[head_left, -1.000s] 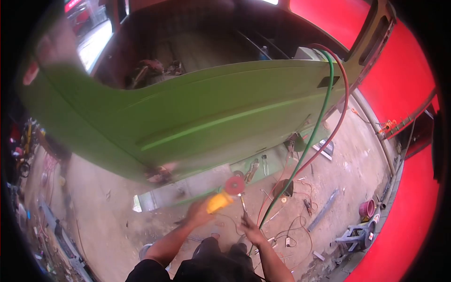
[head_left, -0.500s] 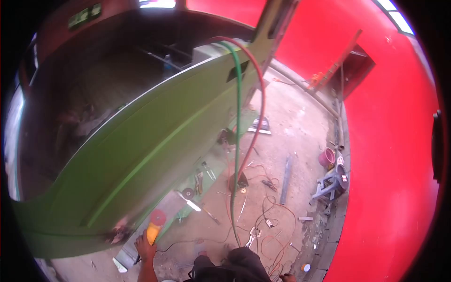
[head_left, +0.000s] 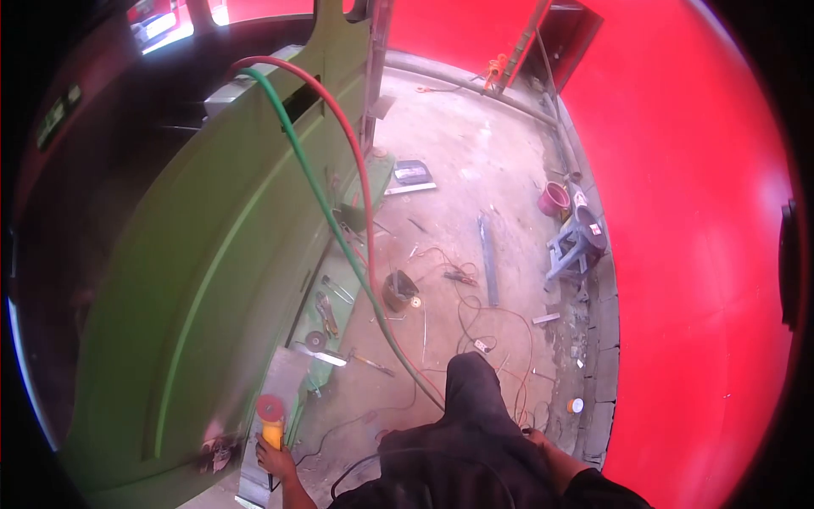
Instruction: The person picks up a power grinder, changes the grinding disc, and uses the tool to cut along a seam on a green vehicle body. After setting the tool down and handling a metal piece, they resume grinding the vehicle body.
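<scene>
My left hand [head_left: 275, 459] is wrapped round the yellow body of an angle grinder [head_left: 271, 433]. The grinder's reddish disc [head_left: 270, 408] points away from me, over a grey metal strip [head_left: 286, 373] beside the green vehicle panel [head_left: 203, 280]. A bare, scuffed patch [head_left: 219, 455] shows low on that panel, left of the grinder. My right hand [head_left: 536, 438] is by my dark trouser leg at the lower right; its fingers are mostly hidden, and I cannot see anything in it.
Red and green hoses [head_left: 354, 161] loop from the panel to the floor. Pliers [head_left: 326, 314], a dark disc [head_left: 315, 341] and a hammer [head_left: 373, 366] lie nearby. Cords [head_left: 530, 339] tangle on the floor. A grey stool [head_left: 572, 250] and a pink bucket [head_left: 554, 198] stand by the red wall [head_left: 695, 297].
The view has swung left-to-right, so the panel and floor items appear shifted left. My left hand still holds the grinder. My right hand and a bent leg now show more fully.
</scene>
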`<state>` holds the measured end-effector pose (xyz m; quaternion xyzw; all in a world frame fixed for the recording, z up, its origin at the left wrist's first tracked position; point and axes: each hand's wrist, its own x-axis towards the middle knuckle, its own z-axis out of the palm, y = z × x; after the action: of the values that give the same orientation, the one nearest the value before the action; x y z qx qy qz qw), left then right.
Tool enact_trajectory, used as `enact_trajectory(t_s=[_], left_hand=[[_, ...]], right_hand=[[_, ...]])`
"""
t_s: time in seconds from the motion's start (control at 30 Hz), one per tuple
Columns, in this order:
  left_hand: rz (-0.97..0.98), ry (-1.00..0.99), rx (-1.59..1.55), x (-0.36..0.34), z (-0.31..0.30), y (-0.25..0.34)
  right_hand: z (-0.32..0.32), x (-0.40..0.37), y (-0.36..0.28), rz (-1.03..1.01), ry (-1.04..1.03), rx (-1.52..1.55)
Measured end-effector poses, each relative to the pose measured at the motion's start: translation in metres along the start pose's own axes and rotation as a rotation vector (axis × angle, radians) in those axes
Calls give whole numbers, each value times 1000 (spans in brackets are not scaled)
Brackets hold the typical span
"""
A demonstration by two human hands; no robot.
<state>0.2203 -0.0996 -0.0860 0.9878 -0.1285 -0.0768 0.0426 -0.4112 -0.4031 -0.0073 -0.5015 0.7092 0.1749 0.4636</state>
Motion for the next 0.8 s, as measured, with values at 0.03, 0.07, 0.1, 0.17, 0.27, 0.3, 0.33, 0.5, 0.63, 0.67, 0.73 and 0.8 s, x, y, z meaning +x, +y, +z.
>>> enact_trajectory(t_s=[0.03,0.07,0.1,0.17,0.27,0.3,0.33,0.5,0.63,0.67,0.73,0.8], left_hand=[[-28,-10,15,0,-3,4],[-27,-13,22,2,-6,10],[-72,-19,36,5,-9,15],[-138,-32,47,5,-7,25],[-153,127,98,2,3,32],[-227,125,105,-3,-1,39],[-298,127,115,-7,-6,46],[-602,66,114,-82,-7,87],[-199,-427,207,-186,35,113],[73,-703,76,-188,32,139],[102,-949,106,-197,48,193],[194,-979,140,-156,67,256]], right_hand=[[-4,-3,-8,78,33,85],[-7,1,-7,84,28,85],[-12,8,-3,67,11,117],[-31,28,-1,49,-9,128],[-53,75,16,-86,-138,-270],[-61,101,24,-81,-214,-211],[-75,126,20,-75,-294,-148],[-158,244,-139,-84,-34,-154],[-214,366,-232,-218,-110,153],[-230,373,-250,-222,-130,149],[-272,357,-286,-233,-219,303],[-290,377,-248,-126,-195,413]])
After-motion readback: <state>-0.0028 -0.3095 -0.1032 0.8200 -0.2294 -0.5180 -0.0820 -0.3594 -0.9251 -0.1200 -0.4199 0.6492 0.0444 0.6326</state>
